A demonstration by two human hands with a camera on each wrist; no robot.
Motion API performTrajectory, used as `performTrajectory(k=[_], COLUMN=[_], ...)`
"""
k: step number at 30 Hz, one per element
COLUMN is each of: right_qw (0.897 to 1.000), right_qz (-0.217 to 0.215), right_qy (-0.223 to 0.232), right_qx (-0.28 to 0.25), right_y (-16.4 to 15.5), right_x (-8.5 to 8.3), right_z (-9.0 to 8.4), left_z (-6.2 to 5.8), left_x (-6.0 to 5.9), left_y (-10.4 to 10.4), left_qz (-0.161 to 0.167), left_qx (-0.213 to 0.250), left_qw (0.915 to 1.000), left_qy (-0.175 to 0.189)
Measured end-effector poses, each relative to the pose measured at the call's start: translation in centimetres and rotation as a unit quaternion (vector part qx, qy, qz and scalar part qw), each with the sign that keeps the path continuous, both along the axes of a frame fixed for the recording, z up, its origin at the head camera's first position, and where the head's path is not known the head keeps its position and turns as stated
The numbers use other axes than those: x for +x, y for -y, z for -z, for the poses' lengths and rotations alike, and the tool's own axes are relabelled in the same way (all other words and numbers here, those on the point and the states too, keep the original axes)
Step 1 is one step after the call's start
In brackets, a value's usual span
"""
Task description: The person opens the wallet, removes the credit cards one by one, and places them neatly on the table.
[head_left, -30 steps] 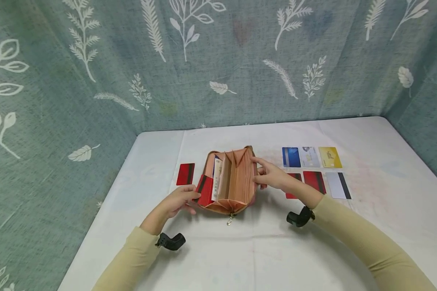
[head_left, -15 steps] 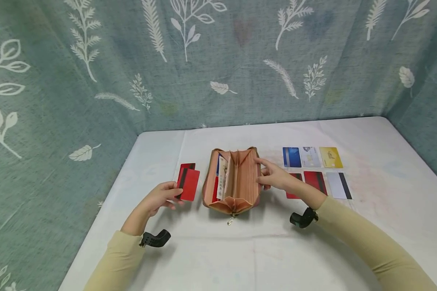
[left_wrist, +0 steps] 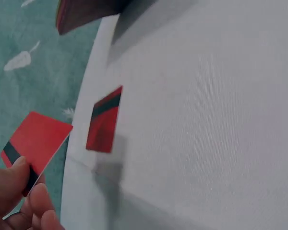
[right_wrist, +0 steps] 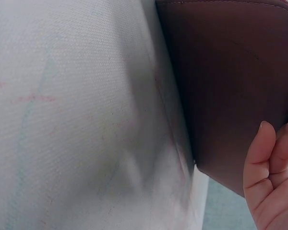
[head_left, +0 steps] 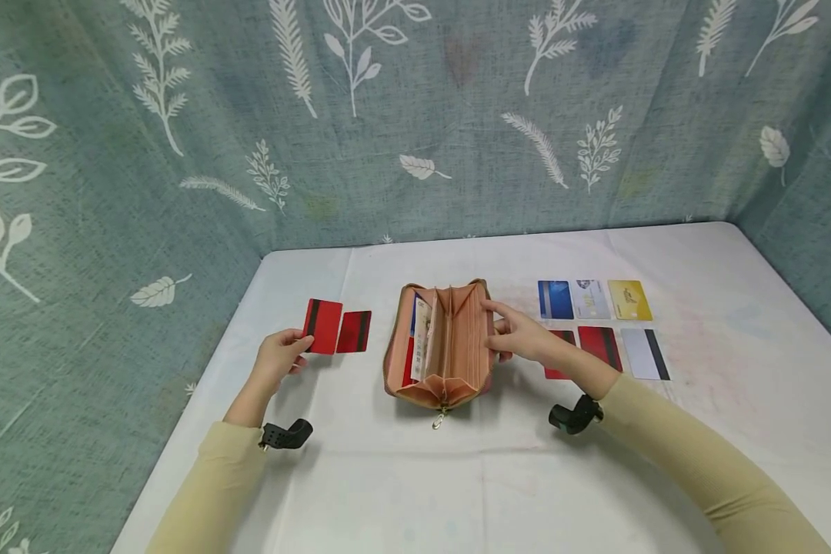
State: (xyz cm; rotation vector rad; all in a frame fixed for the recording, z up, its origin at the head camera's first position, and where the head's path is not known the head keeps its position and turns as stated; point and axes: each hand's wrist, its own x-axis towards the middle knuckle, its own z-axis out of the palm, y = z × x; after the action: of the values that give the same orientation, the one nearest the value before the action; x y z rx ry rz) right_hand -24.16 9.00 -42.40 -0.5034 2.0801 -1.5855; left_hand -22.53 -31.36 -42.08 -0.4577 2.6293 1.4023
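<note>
My left hand (head_left: 278,358) pinches a red card (head_left: 324,326) with a black stripe between thumb and fingers. In the left wrist view this held card (left_wrist: 41,141) is tilted up above the table. Just right of it in the head view, a second red striped card (head_left: 354,332) lies flat. An open zip wallet (head_left: 462,338) with a pink lining stands at the middle. Inside its left side show a banknote (head_left: 421,338) and a red edge (head_left: 408,363). My right hand (head_left: 526,335) grips the wallet's right side, the fingers behind its dark outer cover (right_wrist: 225,72).
Right of the wallet, a blue card (head_left: 555,299), a silvery card (head_left: 591,298) and a gold card (head_left: 629,299) form a row. Below lie two red cards (head_left: 599,348), one partly behind my right hand, and a white striped card (head_left: 645,354). A patterned curtain (head_left: 415,123) hangs behind the table.
My left hand has drawn the red card away from the wallet's left side, then moved left and back, past the flat red card. The right hand stays at the wallet.
</note>
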Motion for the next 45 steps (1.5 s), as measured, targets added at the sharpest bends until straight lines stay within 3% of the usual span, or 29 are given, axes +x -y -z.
performTrajectory(k=[5, 11, 21, 32, 45], right_qw=[1.0, 1.0, 1.0, 1.0, 1.0], right_qz=[-0.001, 0.001, 0.001, 0.0, 0.001], right_qy=[0.003, 0.003, 0.003, 0.002, 0.001], right_qx=[-0.007, -0.009, 0.001, 0.004, 0.002], right_y=[-0.1, -0.1, 0.1, 0.1, 0.1], right_x=[0.1, 0.1, -0.2, -0.4, -0.3], right_z=[0.0, 0.0, 0.0, 0.0, -0.1], left_z=[0.7, 1.5, 2.6, 3.2, 3.1], left_x=[-0.4, -0.8, -1.2, -1.9, -2.3], left_y=[0.6, 1.0, 1.5, 1.5, 1.0], left_qz=[-0.053, -0.072, -0.056, -0.074, -0.071], left_qx=[-0.044, -0.063, -0.123, -0.169, -0.206], left_qw=[0.9969, 0.9928, 0.9906, 0.9829, 0.976], left_qy=[-0.037, -0.072, -0.025, -0.006, -0.003])
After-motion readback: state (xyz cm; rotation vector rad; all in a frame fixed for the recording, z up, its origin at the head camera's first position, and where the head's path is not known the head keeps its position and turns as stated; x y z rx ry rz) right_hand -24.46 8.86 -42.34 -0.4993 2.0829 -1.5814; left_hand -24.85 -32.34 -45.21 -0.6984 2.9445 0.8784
